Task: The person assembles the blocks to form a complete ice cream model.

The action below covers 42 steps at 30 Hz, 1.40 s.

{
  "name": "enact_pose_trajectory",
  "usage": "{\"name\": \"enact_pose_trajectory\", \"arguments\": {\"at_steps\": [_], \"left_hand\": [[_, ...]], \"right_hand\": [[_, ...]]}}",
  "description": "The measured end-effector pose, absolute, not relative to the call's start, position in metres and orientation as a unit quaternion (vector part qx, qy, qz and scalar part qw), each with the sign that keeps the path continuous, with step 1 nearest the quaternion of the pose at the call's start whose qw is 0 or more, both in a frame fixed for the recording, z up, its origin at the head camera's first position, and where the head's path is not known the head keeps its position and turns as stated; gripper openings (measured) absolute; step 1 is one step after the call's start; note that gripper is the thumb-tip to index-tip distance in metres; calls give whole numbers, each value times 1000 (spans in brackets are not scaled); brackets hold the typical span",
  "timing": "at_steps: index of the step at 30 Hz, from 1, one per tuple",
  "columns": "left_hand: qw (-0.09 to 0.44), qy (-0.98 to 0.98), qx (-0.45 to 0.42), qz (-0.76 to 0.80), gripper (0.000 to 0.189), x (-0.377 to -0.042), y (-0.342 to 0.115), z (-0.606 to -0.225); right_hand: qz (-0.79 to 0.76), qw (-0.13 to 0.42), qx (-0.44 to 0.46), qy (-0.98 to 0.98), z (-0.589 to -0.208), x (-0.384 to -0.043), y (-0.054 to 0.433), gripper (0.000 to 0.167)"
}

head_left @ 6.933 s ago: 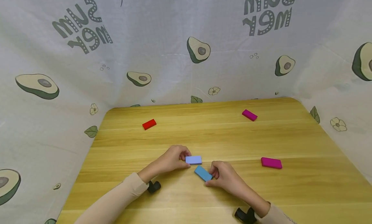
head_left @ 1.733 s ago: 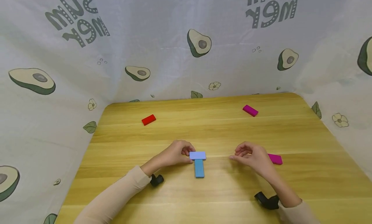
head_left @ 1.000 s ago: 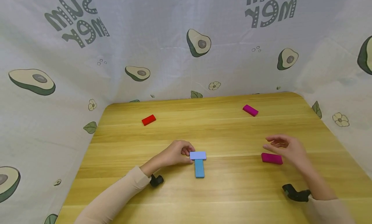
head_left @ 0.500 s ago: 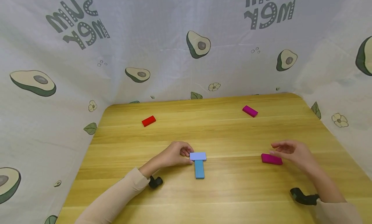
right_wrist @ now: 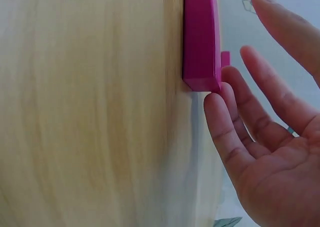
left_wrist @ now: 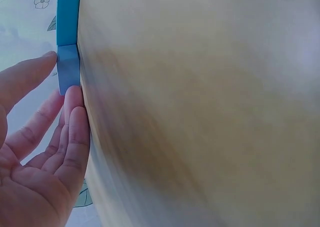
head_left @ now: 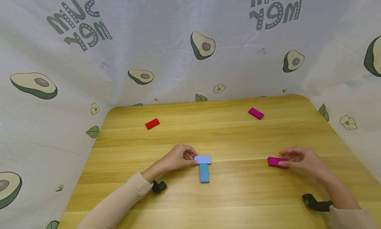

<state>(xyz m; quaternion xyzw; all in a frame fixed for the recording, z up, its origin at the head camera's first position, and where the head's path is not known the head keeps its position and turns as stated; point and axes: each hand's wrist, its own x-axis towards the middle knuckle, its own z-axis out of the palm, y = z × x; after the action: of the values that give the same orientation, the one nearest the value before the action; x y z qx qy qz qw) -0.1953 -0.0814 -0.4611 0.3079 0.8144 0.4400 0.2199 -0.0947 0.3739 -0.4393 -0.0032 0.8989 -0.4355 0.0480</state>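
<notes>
In the head view, a lavender domino-shaped block (head_left: 203,160) lies crosswise at the far end of a blue one (head_left: 204,173), the two forming a T on the wooden table. My left hand (head_left: 178,157) is at the lavender block's left end, thumb at its near corner and fingers against its end, as the left wrist view shows too. My right hand (head_left: 303,160) hovers at the right end of a magenta block (head_left: 273,161), thumb overlapping it. In the right wrist view, the thumb is spread apart from this block while fingertips (right_wrist: 215,104) are right by its end.
A red block (head_left: 152,124) lies at the back left of the table (head_left: 238,196). Another magenta block (head_left: 256,113) is at the back right. A white cloth (head_left: 166,30) printed with avocados surrounds the table. Each wrist carries a black device.
Earlier, my right hand let go of the blue block beneath the lavender one, then moved right and lowered to the near magenta block. My left hand stayed at the lavender block, its thumb shifting slightly.
</notes>
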Motion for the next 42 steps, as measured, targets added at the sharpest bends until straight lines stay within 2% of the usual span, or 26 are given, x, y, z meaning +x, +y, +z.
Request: {"name": "enact_pose_trajectory", "arguments": {"at_steps": [9, 17, 42], "left_hand": [[209, 817, 304, 444, 17, -194, -84, -462], [190, 823, 301, 444, 13, -194, -85, -463], [197, 821, 276, 459, 11, -194, -85, -464]], "right_hand": [[-430, 37, -36, 901, -450, -95, 384, 30], [-393, 48, -33, 918, -449, -94, 382, 34], [-379, 50, -23, 924, -453, -95, 380, 33]]}}
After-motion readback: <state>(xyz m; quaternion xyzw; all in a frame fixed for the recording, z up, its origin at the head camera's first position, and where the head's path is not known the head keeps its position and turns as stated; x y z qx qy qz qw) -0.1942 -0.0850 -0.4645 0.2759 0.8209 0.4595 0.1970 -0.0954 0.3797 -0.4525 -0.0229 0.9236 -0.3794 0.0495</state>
